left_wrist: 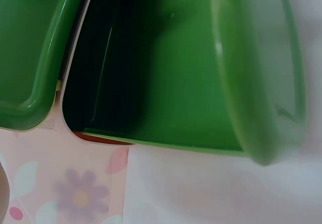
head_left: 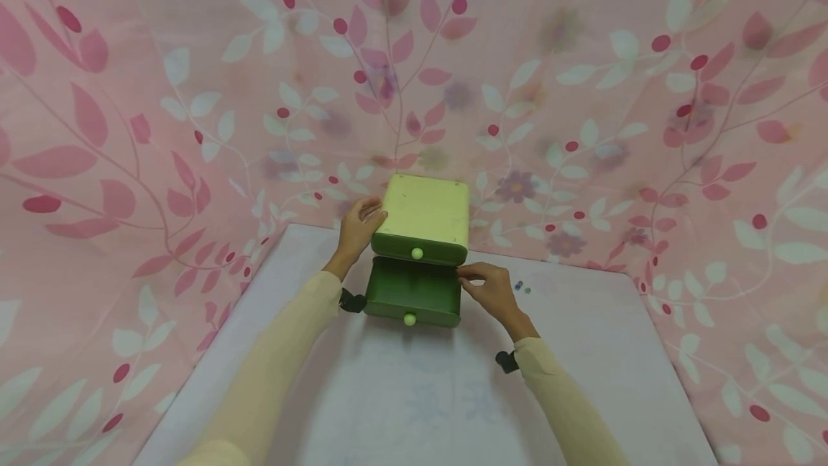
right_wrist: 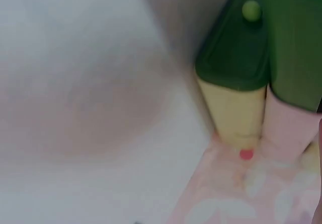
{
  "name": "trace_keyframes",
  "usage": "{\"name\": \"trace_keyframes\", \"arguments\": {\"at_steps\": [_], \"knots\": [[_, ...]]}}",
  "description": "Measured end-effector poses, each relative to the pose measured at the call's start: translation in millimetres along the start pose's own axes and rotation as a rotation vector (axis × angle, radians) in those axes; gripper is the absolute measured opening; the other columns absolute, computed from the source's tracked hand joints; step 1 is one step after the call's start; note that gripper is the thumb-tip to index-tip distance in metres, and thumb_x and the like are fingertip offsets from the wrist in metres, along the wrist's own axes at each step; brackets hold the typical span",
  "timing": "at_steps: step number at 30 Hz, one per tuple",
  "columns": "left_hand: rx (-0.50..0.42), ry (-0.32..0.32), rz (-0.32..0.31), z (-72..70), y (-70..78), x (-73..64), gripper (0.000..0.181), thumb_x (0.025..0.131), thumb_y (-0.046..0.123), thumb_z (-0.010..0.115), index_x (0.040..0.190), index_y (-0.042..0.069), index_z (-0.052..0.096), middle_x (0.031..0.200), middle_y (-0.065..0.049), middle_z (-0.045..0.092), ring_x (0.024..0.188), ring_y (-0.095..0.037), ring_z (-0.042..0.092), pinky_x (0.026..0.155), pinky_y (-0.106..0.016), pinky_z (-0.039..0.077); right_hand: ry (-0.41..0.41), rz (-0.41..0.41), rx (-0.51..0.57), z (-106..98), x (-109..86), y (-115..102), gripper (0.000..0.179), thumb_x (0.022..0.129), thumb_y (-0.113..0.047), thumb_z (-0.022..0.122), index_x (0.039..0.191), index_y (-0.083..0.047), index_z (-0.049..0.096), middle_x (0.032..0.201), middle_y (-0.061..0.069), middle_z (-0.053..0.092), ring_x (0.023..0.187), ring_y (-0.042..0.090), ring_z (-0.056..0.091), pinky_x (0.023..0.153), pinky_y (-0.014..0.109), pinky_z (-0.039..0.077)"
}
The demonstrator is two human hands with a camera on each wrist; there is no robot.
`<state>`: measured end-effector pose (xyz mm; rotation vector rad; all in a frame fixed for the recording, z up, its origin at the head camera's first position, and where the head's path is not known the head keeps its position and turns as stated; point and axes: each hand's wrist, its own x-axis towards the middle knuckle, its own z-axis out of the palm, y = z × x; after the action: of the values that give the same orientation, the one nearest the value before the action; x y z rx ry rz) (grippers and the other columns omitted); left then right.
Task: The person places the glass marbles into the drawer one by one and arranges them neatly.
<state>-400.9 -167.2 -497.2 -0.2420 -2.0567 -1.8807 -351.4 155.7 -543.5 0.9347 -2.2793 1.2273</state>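
Note:
A small drawer cabinet (head_left: 427, 211) with a pale yellow-green top stands near the back of the table. Its upper drawer front (head_left: 446, 250), dark green with a round knob, is closed. Below it, a green drawer (head_left: 414, 290) is pulled out; the visible part of its inside (left_wrist: 186, 83) is bare. My left hand (head_left: 358, 229) rests against the cabinet's upper left side, thumb at the edge. At the pulled-out drawer's right side, near the cabinet, my right hand (head_left: 491, 286) pinches the rim with thumb and fingertips. A lower closed drawer front (right_wrist: 231, 53) shows in the right wrist view.
Small bead-like pieces (head_left: 520, 285) lie on the white table (head_left: 582, 351), right of my right hand. A pink floral cloth (head_left: 550, 128) hangs behind and beside the table. Dark devices (head_left: 507, 362) sit at both wrists.

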Motion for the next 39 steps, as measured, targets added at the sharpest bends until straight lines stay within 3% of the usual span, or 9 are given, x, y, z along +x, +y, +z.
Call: {"name": "trace_keyframes", "arguments": {"at_steps": [5,10,14,21,24,31,39], "knots": [[-0.019,-0.014,0.004,-0.7,4.3,-1.6,0.052,0.093,0.015,0.068,0.137,-0.006,0.048,0.137,-0.026,0.051,0.130,-0.031,0.048,0.111,-0.039,0.038,0.073,0.037,0.031,-15,-5.5,13,0.018,0.077,0.010,0.076,0.093,0.003,0.074,0.090,0.011,0.073,0.078,0.024,0.072,0.071,0.027,0.060],[-0.038,-0.040,0.020,-1.6,23.3,-8.0,0.049,0.093,0.006,0.066,0.135,-0.011,0.046,0.136,-0.033,0.048,0.130,-0.042,0.044,0.111,-0.048,0.036,0.129,0.090,-0.006,-29,-12.7,29,0.016,0.077,0.010,0.076,0.092,0.004,0.074,0.089,0.014,0.073,0.077,0.027,0.071,0.070,0.023,0.060],[-0.020,-0.037,0.023,-1.5,33.5,-12.7,0.047,0.093,0.004,0.065,0.135,-0.011,0.047,0.135,-0.033,0.048,0.129,-0.043,0.045,0.110,-0.045,0.039,0.168,0.151,-0.041,-37,-18.5,44,0.015,0.078,0.008,0.076,0.091,0.003,0.075,0.088,0.013,0.073,0.076,0.027,0.072,0.069,0.019,0.058],[-0.021,-0.033,0.026,-1.6,33.5,-12.7,0.047,0.093,0.004,0.065,0.135,-0.011,0.047,0.135,-0.033,0.048,0.129,-0.043,0.045,0.109,-0.044,0.040,0.215,0.258,-0.122,-48,-30.0,68,0.013,0.078,0.006,0.076,0.091,0.002,0.075,0.087,0.013,0.073,0.076,0.028,0.072,0.065,0.014,0.057],[-0.031,-0.040,0.021,-1.2,33.8,-12.2,0.047,0.093,0.004,0.065,0.135,-0.009,0.048,0.135,-0.033,0.048,0.130,-0.043,0.045,0.110,-0.045,0.039,0.232,0.291,-0.159,-51,-35.0,76,0.014,0.079,0.006,0.075,0.092,0.002,0.075,0.087,0.014,0.073,0.077,0.029,0.072,0.065,0.018,0.058],[-0.029,-0.038,0.014,-1.8,33.3,-10.7,0.048,0.093,0.004,0.065,0.134,-0.012,0.047,0.135,-0.032,0.049,0.130,-0.042,0.045,0.110,-0.044,0.039,0.223,0.423,-0.238,-58,-44.9,83,0.019,0.080,0.008,0.073,0.099,0.004,0.073,0.094,0.019,0.072,0.083,0.033,0.071,0.073,0.042,0.061],[-0.024,-0.042,0.021,-1.0,31.8,-10.2,0.047,0.093,0.003,0.065,0.134,-0.011,0.047,0.135,-0.032,0.049,0.130,-0.043,0.044,0.110,-0.044,0.039,0.163,0.559,-0.320,-62,-62.7,95,0.022,0.085,0.003,0.070,0.106,0.005,0.071,0.102,0.022,0.070,0.091,0.037,0.068,0.078,0.047,0.059]]}}
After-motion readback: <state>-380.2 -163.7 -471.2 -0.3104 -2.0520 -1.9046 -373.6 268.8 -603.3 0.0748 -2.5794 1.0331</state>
